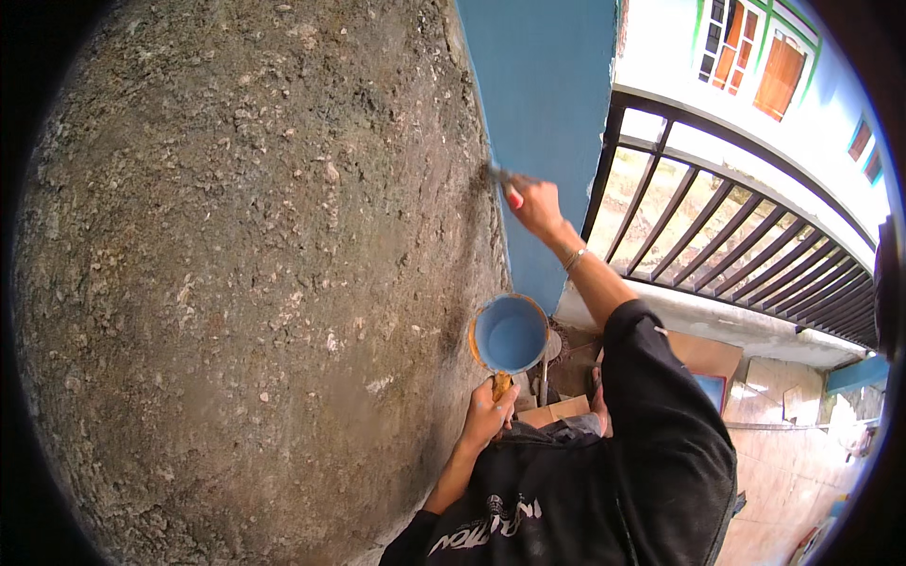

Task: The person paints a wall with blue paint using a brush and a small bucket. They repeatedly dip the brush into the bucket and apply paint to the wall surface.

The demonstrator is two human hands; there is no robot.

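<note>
My left hand [490,412] grips the handle of a round dipper [473,348] that holds blue paint [511,332]. Dried orange-brown colour marks the dipper's rim, and blue specks dot my fingers. Higher up, my right hand [536,206] is closed around a paintbrush [504,175], whose head is blurred. The brush tip meets the edge where a blue-painted wall strip [552,92] borders a rough, bare cement wall [283,247]. My fingers hide part of the brush handle.
A dark metal railing [715,212] stands on a low ledge to the right. Below lie cardboard pieces [559,412] near my foot [599,396], and a tiled floor [778,467]. Beyond the railing is a white building with windows [729,46].
</note>
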